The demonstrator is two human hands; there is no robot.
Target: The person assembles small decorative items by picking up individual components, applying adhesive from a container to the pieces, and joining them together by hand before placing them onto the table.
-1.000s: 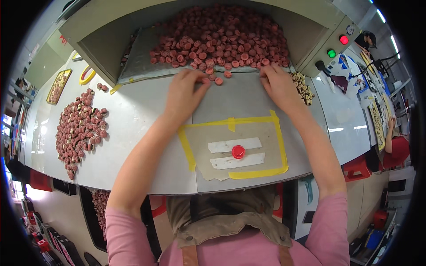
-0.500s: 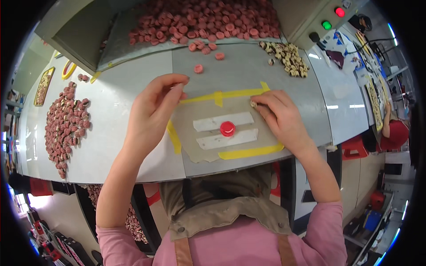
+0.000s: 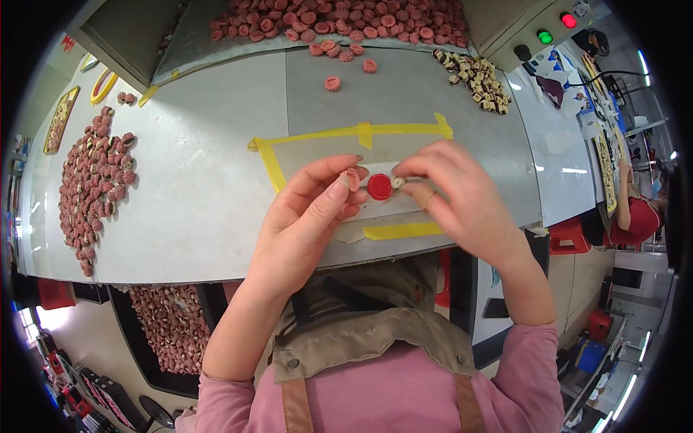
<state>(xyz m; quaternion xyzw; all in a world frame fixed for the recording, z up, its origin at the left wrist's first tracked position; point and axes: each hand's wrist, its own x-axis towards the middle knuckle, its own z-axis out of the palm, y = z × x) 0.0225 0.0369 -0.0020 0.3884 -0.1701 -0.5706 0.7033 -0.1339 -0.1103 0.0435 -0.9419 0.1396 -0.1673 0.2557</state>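
Observation:
Between finger and thumb of my closed left hand (image 3: pixel 297 224) is a pink fluted cap (image 3: pixel 352 178), its hollow side partly showing. My right hand (image 3: pixel 471 203) pinches a small cream-coloured piece (image 3: pixel 398 182), mostly covered by the fingertips. Between the two hands sits a shallow red round dish (image 3: pixel 380 187) on white strips, over a mat (image 3: pixel 310 150) edged with yellow tape (image 3: pixel 317 134). The cream piece is close to the dish's right rim; I cannot tell whether they touch. The cap is just left of the dish.
A big heap of pink caps (image 3: pixel 346 18) lies at the back, with a few loose caps (image 3: pixel 332 84) before it. Cream-and-dark pieces (image 3: pixel 480 81) are piled at back right. Joined pink pieces (image 3: pixel 95 180) lie at left. A black bin (image 3: pixel 170 332) stands below the table's front edge.
My left hand has moved right and nearer to me, and now shows a pink cap. My right hand has brought the cream piece leftward, beside the red dish. The view has shifted slightly.

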